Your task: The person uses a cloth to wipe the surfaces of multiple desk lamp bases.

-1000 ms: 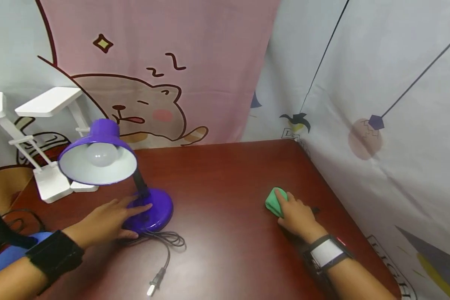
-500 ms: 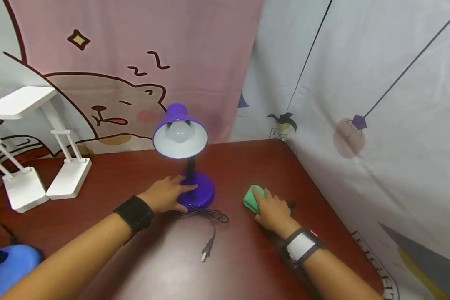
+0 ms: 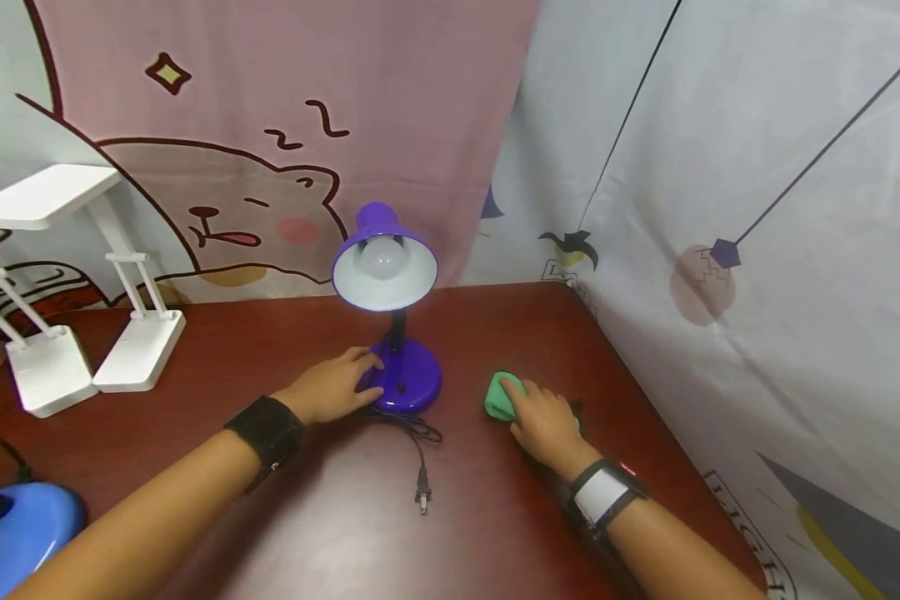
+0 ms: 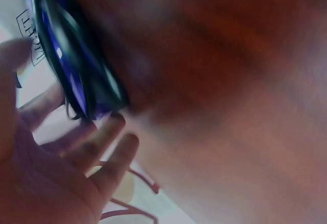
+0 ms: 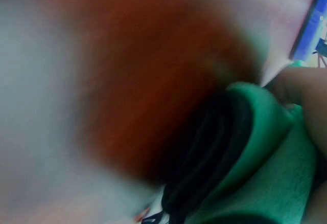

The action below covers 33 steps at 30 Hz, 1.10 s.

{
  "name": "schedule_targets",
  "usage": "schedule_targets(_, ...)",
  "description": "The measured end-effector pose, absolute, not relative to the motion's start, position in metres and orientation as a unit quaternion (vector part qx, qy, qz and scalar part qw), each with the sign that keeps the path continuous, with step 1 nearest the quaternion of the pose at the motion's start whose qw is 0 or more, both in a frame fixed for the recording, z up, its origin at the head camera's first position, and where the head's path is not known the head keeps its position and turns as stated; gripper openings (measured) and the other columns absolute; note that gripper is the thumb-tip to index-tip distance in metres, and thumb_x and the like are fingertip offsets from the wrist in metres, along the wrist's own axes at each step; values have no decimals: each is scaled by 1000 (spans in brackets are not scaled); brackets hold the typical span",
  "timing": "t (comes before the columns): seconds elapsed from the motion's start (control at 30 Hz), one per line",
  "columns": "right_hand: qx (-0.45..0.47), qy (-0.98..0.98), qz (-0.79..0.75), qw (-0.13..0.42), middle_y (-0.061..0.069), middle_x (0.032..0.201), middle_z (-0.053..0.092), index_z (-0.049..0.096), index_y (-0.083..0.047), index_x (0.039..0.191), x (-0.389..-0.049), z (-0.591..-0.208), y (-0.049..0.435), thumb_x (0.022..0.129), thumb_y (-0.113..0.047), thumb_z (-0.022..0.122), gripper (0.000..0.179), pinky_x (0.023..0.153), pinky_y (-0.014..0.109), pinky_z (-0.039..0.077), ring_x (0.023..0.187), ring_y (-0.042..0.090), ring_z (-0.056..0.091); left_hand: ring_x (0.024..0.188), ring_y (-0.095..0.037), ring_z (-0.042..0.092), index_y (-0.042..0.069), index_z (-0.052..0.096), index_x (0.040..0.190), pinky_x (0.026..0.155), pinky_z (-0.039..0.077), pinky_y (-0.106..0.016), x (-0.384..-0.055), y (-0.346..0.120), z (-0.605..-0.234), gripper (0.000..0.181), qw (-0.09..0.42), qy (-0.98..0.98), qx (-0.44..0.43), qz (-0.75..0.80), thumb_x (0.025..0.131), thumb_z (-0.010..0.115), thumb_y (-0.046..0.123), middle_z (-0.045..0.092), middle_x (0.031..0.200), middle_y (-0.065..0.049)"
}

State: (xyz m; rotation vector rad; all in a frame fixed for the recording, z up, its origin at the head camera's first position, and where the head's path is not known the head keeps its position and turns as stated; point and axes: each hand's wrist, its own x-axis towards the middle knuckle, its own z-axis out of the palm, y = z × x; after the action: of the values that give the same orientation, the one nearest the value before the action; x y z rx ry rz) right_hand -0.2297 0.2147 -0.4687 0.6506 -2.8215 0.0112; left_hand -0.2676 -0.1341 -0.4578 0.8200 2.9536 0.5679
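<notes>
Purple lamp [image 3: 386, 292] upright on the table [image 3: 330, 508]; shade tipped toward me, bulb showing. My left hand [image 3: 333, 387] lies at the left edge of the lamp's base, fingers spread and touching it, not wrapped round. My right hand [image 3: 547, 425] is right of the lamp, gripping a bunched green cloth [image 3: 499, 400], index finger laid over its top; cloth near the lamp's base, apart from it. Black cord [image 3: 412, 427] looped just in front of the lamp, plug [image 3: 423, 492] nearer me. Well left of the lamp: two white lamps [image 3: 138, 354], and closer to me, a blue base [image 3: 37, 525]. Behind the lamp: pink curtain [image 3: 427, 108].
</notes>
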Motion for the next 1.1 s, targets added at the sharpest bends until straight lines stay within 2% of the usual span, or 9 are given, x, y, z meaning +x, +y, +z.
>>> schedule_targets(0.1,228,-960,32,161,19,114,61,43,-15,139,-239,-464,192,69,-17,76,77,59,46,52,81,30,61,112,-37,51,13,53,126,87,47,-55,-270,-136,-463,47,1,947,246,209,88,62,38,44,137,-22)
schedule_targets(0.2,242,-952,63,176,17,127,55,38,-20,142,-249,-458,158,71,-18,74,80,66,46,52,88,29,59,117,-34,47,10,52,127,95,41,-54,-274,-141,-469,46,-5,941,238,240,87,64,29,49,133,-19)
schedule_targets(0.3,276,-942,57,182,14,136,47,33,-23,145,-258,-453,125,74,-21,73,81,69,45,51,93,28,57,120,-32,45,8,51,127,100,37,-53,-281,-149,-473,44,-12,936,236,262,87,63,19,54,130,-17)
schedule_targets(0.43,317,-933,17,169,13,139,44,30,-23,146,-263,-455,95,77,-26,70,79,72,44,51,95,28,56,119,-32,47,10,50,131,98,39,-54,-287,-157,-475,43,-6,935,230,271,89,58,12,56,129,-16)
schedule_targets(0.53,333,-933,-4,139,14,142,41,28,-23,147,-264,-459,84,81,-30,65,76,78,49,50,102,31,54,119,-31,47,12,49,133,98,39,-54,-288,-160,-475,45,-2,936,226,271,90,59,18,56,130,-15)
schedule_targets(0.63,336,-936,-3,109,13,145,38,25,-24,148,-265,-462,80,84,-34,60,74,83,54,47,111,34,50,120,-30,46,16,47,138,99,37,-55,-288,-161,-475,51,0,939,228,259,91,60,30,55,132,-13)
schedule_targets(0.77,333,-938,18,88,11,145,37,24,-26,149,-267,-462,83,83,-33,59,74,85,55,45,114,33,47,122,-32,43,20,40,143,98,35,-60,-288,-160,-476,58,0,941,239,240,91,58,39,51,136,-14)
schedule_targets(0.9,352,-932,30,76,11,143,40,26,-25,148,-265,-458,86,81,-29,63,77,86,55,46,113,32,47,124,-35,41,23,39,144,95,32,-68,-288,-159,-476,57,4,942,247,228,92,56,39,49,137,-17)
schedule_targets(1.1,383,-920,55,65,9,141,43,30,-16,143,-257,-456,95,76,-21,70,78,90,47,47,114,26,47,123,-32,42,23,44,140,96,34,-64,-291,-161,-474,54,7,938,258,232,91,58,40,50,136,-15)
